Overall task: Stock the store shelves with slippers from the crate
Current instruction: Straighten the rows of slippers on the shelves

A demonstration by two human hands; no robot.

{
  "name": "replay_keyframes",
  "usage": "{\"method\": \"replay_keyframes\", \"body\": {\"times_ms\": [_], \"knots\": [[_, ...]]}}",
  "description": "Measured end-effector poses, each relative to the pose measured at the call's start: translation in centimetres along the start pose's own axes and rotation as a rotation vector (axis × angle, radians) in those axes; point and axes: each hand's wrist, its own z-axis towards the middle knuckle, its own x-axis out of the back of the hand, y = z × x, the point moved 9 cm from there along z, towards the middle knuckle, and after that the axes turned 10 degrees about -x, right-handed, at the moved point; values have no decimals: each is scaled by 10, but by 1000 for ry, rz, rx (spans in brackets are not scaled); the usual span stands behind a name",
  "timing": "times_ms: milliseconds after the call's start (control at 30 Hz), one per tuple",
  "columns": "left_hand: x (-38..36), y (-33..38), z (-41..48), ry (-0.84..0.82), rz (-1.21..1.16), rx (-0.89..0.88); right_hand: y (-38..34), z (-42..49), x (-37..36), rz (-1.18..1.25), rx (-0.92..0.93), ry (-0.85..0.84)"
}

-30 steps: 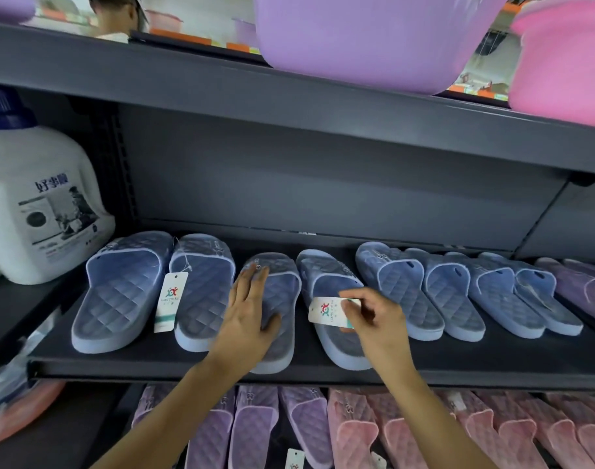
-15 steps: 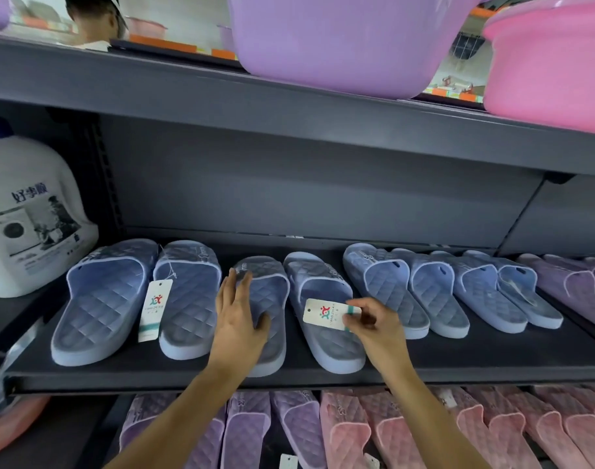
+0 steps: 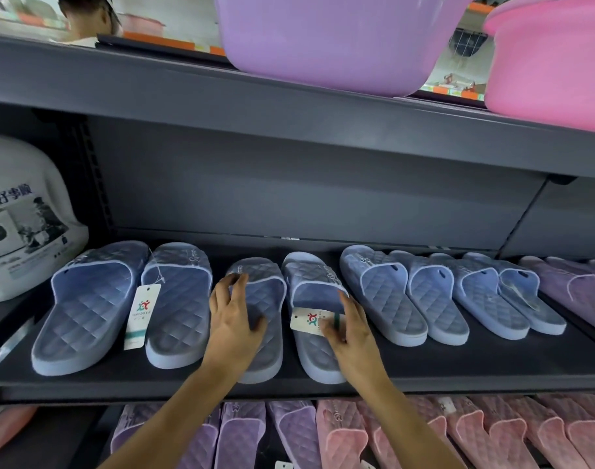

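Head view: the left hand was laid flat, fingers spread, on a blue slipper on the shelf. Its mate was touched at its tag by the right hand; whether the tag was pinched was lost in blur. Slippers were judged light, soft and bendy, best taken by the strap. No crate was seen.

On the dark shelf, a row of blue slippers runs rightward from the white detergent jug. The left hand lies flat on the third slipper from the jug, fingers straight. The right hand rests on the fourth slipper from the jug, its thumb touching that slipper's paper tag — somewhat blurred.
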Motion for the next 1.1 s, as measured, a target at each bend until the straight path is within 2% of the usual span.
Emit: {"method": "replay_keyframes", "body": {"times_ms": [167, 500, 967, 1033, 1100], "knots": [[-15, 0, 9, 1, -9, 19, 5, 12, -7, 25, -68, 42], [-28, -15, 43, 6, 9, 7, 2, 44, -13, 45, -93, 143], [-30, -20, 46, 38, -24, 0, 3, 54, -15, 5, -121, 131], [-29, -12, 47, 35, 60, -79, 5, 53, -15, -1, -127, 114], [-28, 7, 51, 14, 172, -251, 5, 53, -15, -13, -125, 92]]}}
